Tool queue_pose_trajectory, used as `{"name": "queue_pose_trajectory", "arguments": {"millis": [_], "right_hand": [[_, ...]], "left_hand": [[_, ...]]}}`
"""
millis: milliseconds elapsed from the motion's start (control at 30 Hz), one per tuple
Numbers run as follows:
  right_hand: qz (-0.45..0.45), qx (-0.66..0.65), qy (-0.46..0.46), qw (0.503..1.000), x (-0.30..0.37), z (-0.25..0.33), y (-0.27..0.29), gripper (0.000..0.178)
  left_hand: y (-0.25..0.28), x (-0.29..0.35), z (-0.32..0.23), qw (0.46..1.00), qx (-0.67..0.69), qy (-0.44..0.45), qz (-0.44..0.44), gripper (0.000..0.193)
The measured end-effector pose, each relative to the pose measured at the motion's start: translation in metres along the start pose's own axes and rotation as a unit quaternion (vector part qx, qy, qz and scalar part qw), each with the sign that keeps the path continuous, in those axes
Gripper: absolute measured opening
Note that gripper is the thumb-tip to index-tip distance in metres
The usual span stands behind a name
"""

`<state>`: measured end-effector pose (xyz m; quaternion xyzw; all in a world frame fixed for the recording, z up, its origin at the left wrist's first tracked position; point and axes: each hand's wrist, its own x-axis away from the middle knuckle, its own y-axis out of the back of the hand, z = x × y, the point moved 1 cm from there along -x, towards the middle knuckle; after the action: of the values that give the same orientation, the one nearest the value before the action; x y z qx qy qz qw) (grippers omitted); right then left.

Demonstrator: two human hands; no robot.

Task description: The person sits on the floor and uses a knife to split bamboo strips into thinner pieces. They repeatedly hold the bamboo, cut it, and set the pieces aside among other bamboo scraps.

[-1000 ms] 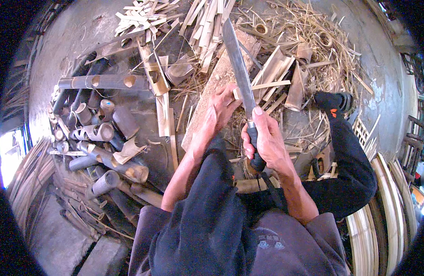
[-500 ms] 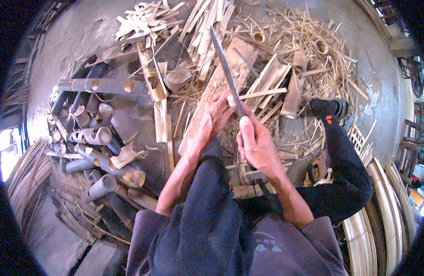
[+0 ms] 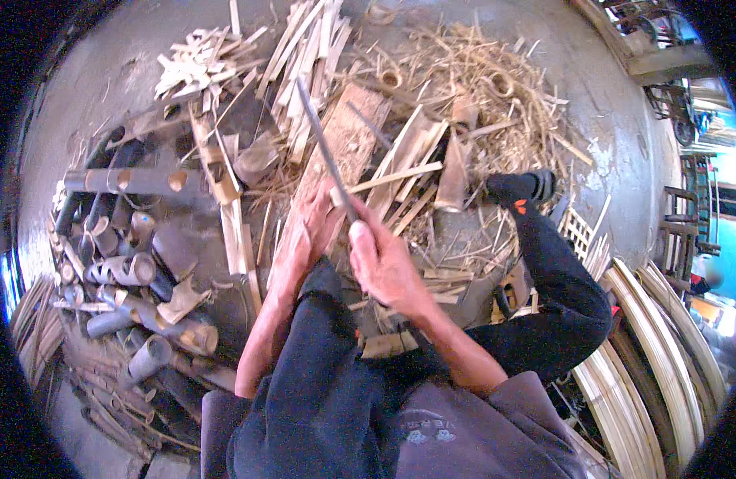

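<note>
My right hand (image 3: pixel 388 267) is closed around the handle of a long, narrow knife (image 3: pixel 321 144), its thumb lying along the near end. The dark blade points away and to the left. My left hand (image 3: pixel 308 223) is closed on a pale bamboo strip (image 3: pixel 400 176), whose blunt end shows by the fingers. The strip sticks out to the right, and the blade crosses it close to the left hand's fingertips. Whether the edge bites into the strip, I cannot tell. Beneath and beyond the hands lies a worn wooden board (image 3: pixel 356 120).
Cut bamboo tubes (image 3: pixel 136 271) are heaped on the left. Split pale strips (image 3: pixel 304 64) and a pile of short pieces (image 3: pixel 204 64) lie at the far side. Shavings (image 3: pixel 480 72) cover the far right floor. Long bundled slats (image 3: pixel 655 335) stand right of my bent leg (image 3: pixel 559 279).
The whole view has swung to the right, so everything appears farther left. Both hands keep their hold on the knife and the strip, with little change between them.
</note>
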<state>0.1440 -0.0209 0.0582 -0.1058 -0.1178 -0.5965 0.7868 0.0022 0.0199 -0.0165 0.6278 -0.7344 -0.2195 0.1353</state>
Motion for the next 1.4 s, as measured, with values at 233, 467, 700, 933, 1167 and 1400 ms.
{"name": "queue_pose_trajectory", "arguments": {"millis": [233, 467, 700, 933, 1167, 1400], "right_hand": [[-0.033, 0.076, -0.002, 0.997, 0.008, -0.004, 0.002, 0.047], [0.001, 0.086, -0.068, 0.994, 0.027, 0.042, 0.004, 0.044], [0.017, 0.085, -0.037, 0.996, 0.002, -0.018, 0.0, 0.052], [0.008, 0.203, -0.036, 0.978, -0.011, -0.051, 0.002, 0.057], [0.055, 0.169, -0.065, 0.982, -0.033, -0.05, 0.029, 0.08], [0.098, 0.246, -0.076, 0.961, -0.046, -0.05, 0.055, 0.038]], "left_hand": [[-0.034, 0.008, 0.029, 0.994, 0.092, 0.034, -0.038, 0.038], [0.009, 0.036, -0.014, 0.995, 0.021, 0.056, -0.076, 0.065], [0.028, 0.065, -0.008, 0.991, -0.069, 0.106, -0.05, 0.052], [0.035, 0.047, -0.035, 0.976, 0.02, 0.02, -0.217, 0.057], [0.006, -0.023, -0.03, 0.986, -0.127, -0.031, -0.099, 0.043], [-0.001, -0.052, -0.038, 0.995, -0.068, -0.047, -0.055, 0.027]]}}
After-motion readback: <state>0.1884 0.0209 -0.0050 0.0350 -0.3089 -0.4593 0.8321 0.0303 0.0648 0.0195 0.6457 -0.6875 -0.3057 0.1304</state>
